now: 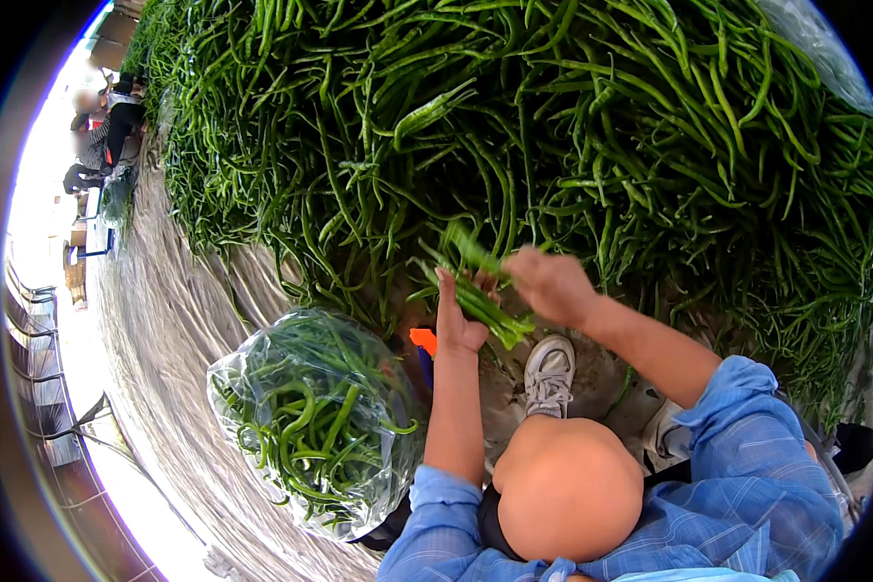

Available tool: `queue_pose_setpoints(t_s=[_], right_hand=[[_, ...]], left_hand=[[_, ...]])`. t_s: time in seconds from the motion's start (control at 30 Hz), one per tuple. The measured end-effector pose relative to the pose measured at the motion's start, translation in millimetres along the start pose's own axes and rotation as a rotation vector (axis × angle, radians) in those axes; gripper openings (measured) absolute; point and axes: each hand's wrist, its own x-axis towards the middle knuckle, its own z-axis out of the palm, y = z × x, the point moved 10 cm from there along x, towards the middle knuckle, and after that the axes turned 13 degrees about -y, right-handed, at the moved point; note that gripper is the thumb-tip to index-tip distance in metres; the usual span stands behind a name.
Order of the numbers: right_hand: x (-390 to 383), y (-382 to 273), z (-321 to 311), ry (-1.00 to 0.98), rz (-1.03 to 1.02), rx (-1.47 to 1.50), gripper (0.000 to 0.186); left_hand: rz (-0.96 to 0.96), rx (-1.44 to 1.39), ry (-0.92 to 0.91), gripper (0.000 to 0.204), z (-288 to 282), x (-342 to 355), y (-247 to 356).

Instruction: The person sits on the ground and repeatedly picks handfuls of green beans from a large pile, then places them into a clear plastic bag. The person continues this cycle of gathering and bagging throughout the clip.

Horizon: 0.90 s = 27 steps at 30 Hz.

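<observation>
My left hand [464, 328] holds a small bunch of long green chili peppers [495, 318], its thumb pointing up beside them. Close by on the right, my right hand [553, 286] is closed on a green chili pepper [470, 247] that is smeared by motion; how many it grips I cannot make out. Both hands are just in front of a huge heap of green chili peppers [436, 126]. Left of my left forearm stands a clear plastic bag [252, 359], partly filled with more peppers and with its mouth spread.
An orange and blue object [423, 339] lies beside my left wrist. My shoe [550, 373] is under my hands. A crinkled pale sheet [155, 320] covers the ground at left. Far left, several people [112, 131] are by boxes. Clear plastic [820, 48] edges the heap at upper right.
</observation>
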Motion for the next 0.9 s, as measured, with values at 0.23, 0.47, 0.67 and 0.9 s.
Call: queue_pose_setpoints(t_s=[0.23,0.47,0.67,0.9], right_hand=[[52.9,73.3,-41.2,0.253,0.313,0.473,0.039],[98.6,170.9,-8.8,-0.064,0.921,0.156,0.061],[90.1,156.9,35.9,-0.13,0.764,0.292,0.044],[95.9,144.8,27.2,0.132,0.81,0.441,0.038]], left_hand=[[0.078,-0.025,-0.22,0.028,-4.6,-0.2,33.6],[0.195,0.172,-0.156,0.046,10.6,-25.6,62.1],[0.057,0.173,-0.099,0.045,0.1,-33.4,61.3],[0.083,0.252,-0.074,0.041,-8.7,-33.4,71.1]])
